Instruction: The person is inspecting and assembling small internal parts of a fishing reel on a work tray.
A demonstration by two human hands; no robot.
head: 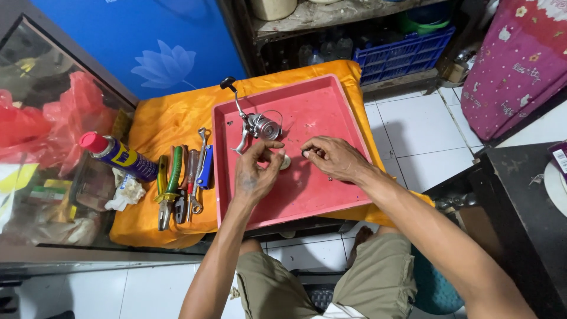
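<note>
A: Where is the silver metal spinning reel [258, 125] placed?

B: Far left in the square red plastic tray [331, 195].

A: And the fingers?

B: A small dark ring [306, 153] is pinched by the right hand [335, 158]; a small part, too small to identify, is gripped by the left hand [254, 171].

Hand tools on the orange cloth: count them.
About 5, overlapping left of the red tray: green-handled pliers, red-handled tool, wrench, blue-handled tool, yellow-handled one. Some may be hidden.
</note>
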